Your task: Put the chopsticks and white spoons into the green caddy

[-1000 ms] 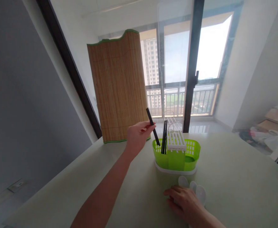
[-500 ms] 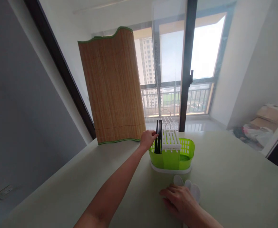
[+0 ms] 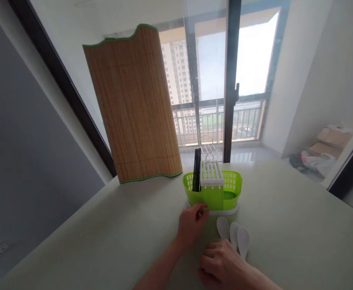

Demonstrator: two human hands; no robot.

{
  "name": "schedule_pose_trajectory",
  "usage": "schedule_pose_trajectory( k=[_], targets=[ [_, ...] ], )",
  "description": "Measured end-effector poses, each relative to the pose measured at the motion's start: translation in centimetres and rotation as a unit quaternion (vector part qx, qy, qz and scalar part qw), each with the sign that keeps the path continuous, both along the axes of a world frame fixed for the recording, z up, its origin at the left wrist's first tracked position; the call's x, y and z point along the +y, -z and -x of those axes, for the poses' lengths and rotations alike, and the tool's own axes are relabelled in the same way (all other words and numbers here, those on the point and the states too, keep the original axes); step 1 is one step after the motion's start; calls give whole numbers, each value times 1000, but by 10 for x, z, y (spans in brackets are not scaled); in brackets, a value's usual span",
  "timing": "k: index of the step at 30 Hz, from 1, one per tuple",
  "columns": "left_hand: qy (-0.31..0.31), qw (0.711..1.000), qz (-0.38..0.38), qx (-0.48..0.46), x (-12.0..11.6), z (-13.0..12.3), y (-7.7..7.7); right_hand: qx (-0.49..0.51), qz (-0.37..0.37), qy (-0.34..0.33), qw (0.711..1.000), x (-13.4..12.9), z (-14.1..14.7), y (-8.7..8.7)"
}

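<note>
Black chopsticks [image 3: 197, 170] stand in the left part of a green basket [image 3: 214, 197], beside its white slotted holder [image 3: 211, 173]. My left hand [image 3: 193, 223] is at the front left of the basket's white base, fingers curled, with nothing visible in them. Several white spoons lie on the table in front of the basket, the left one [image 3: 222, 227] a little apart from the right one [image 3: 243, 241]. My right hand [image 3: 220, 262] rests with bent fingers over the spoon handles; whether it grips anything is hidden.
A bamboo mat [image 3: 134, 108] with green edging stands upright at the back left of the pale table [image 3: 118, 225]. Behind the table is a glass door with a dark frame [image 3: 231, 80]. Cardboard boxes [image 3: 330, 141] and bags lie beyond, at the right.
My left hand has let go of the chopsticks and come down and nearer, to the basket's front. The chopsticks now lean close together. The view has shifted slightly.
</note>
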State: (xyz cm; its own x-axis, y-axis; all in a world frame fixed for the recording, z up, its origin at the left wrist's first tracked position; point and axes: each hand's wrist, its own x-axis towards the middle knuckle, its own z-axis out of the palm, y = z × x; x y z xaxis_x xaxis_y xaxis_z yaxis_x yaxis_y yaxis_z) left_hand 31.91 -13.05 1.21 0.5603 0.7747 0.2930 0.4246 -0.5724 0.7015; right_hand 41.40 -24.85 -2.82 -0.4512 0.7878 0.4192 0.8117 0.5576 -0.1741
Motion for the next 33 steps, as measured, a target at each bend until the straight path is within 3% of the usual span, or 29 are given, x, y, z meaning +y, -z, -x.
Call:
schedule_pose_trajectory(
  k=[3,11,18,24,33],
  targets=[
    [41,995,51,73,-5,-13,18,-24,16,-17,999,1,5,11],
    [67,988,38,137,-4,-31,28,-74,-8,-27,997,9,3,29],
    [58,990,44,123,1,-21,33,-30,-45,-31,998,9,1,27],
    [46,991,43,116,3,-10,33,-34,-24,-29,999,8,0,19],
    [41,992,64,98,14,5,30,-67,-32,-20,997,16,-1,34]
  ],
)
